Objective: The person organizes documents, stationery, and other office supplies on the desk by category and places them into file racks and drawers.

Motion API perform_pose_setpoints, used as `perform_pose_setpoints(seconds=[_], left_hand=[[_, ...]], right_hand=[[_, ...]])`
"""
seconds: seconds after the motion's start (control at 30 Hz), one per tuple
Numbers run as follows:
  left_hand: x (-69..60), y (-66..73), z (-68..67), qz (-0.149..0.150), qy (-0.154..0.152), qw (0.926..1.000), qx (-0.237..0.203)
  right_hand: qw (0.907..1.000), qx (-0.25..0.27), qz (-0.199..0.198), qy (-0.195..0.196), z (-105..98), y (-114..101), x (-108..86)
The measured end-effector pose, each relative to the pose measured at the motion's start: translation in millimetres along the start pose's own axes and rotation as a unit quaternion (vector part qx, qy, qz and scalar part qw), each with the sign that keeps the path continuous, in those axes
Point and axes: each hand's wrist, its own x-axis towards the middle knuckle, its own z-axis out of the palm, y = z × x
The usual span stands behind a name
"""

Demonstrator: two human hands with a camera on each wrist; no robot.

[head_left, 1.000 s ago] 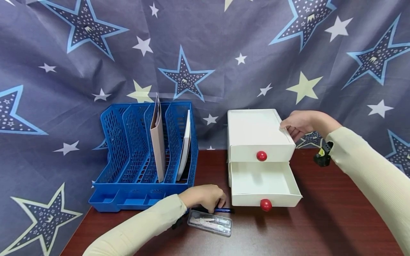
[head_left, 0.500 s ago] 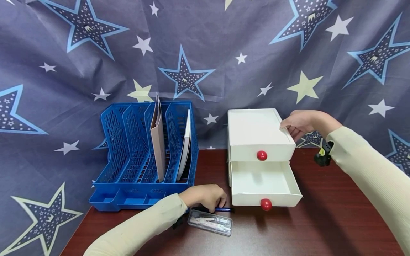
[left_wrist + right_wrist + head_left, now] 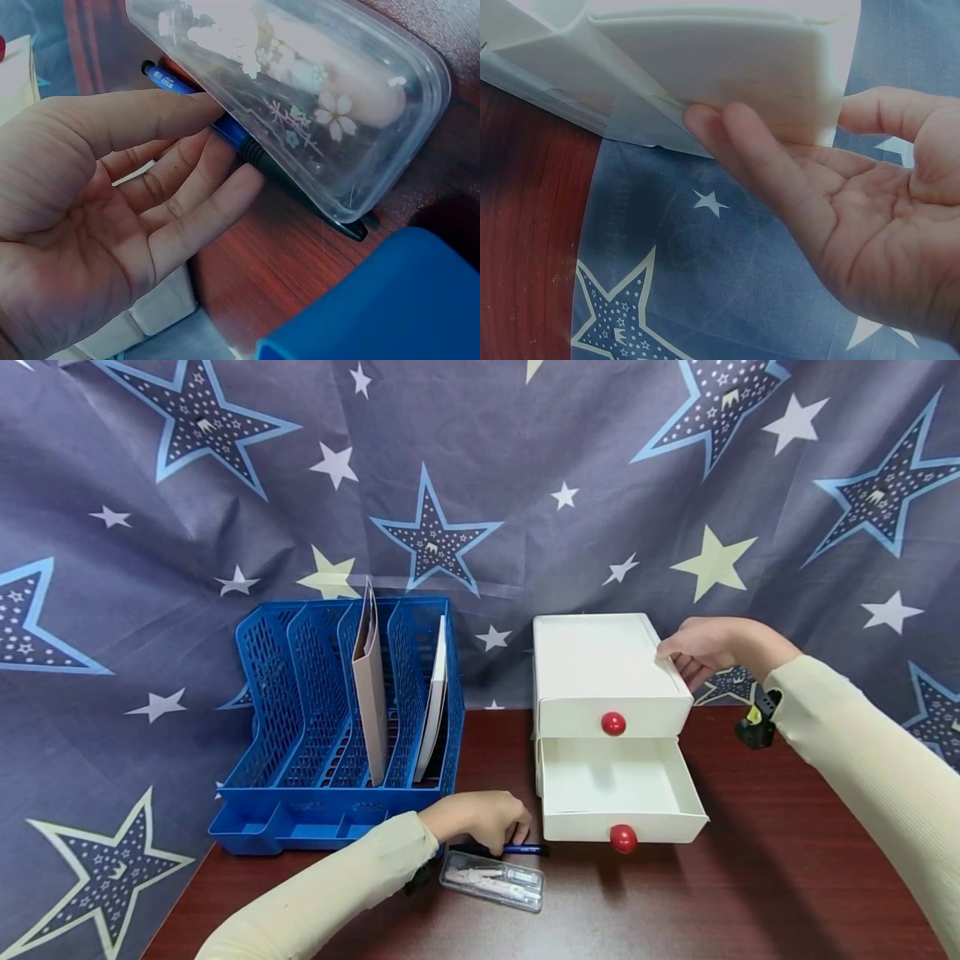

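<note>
My left hand [image 3: 487, 822] is low over the table and pinches a blue and black ballpoint pen [image 3: 247, 146] between thumb and fingertips. The pen lies along the edge of a clear plastic case [image 3: 491, 881] with white drawing tools inside and flower prints [image 3: 337, 116] on its lid. To the right stands a white two-drawer cabinet [image 3: 592, 652] with red knobs. Its lower drawer [image 3: 622, 827] is pulled out and holds nothing; the upper one is closed. My right hand [image 3: 701, 652] rests on the cabinet's right side, thumb on the top edge and straight fingers [image 3: 761, 150] against the side wall.
On the left stands a blue file rack [image 3: 300, 797] with small front compartments. A beige folder [image 3: 369, 693] and a white book [image 3: 431, 718] stand upright in it. Behind hangs a star-patterned cloth [image 3: 525, 468]. The tabletop [image 3: 622, 918] is dark red wood.
</note>
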Motion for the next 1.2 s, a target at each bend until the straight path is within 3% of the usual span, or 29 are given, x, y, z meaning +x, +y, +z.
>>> perform_pose_setpoints(seconds=[0.77, 1.2], left_hand=[[-6.4, -2.1, -2.9, 0.007, -0.005, 0.9999, -0.008], [-14.7, -2.5, -7.1, 0.028, 0.004, 0.9987, -0.043]], right_hand=[[1.0, 0.002, -0.003, 0.001, -0.4, -0.5, -0.2], [1.0, 0.002, -0.001, 0.006, 0.2, 1.0, 0.1]])
